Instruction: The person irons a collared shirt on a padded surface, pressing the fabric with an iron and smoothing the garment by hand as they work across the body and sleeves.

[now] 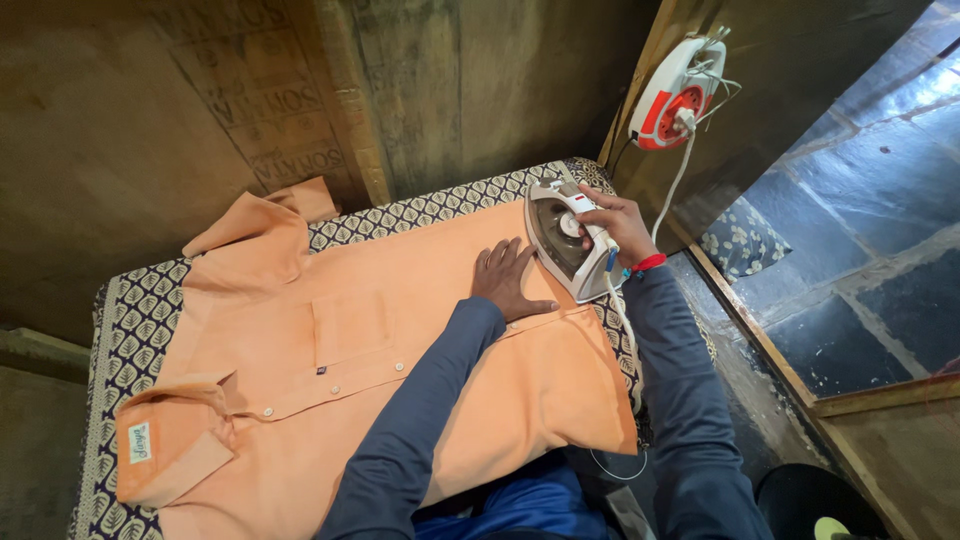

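Two hands work at the shirt's (380, 360) hem end. The right hand (620, 225) is clenched around the iron's (565, 238) handle at the far edge; the left hand (508, 283) lies flat and released on the cloth just beside the iron, whose length runs across the shirt.

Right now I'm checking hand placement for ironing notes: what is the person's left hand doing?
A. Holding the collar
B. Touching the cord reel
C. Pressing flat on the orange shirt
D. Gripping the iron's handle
C: the left hand lies palm-down on the orange shirt, beside the iron, which the right hand grips.
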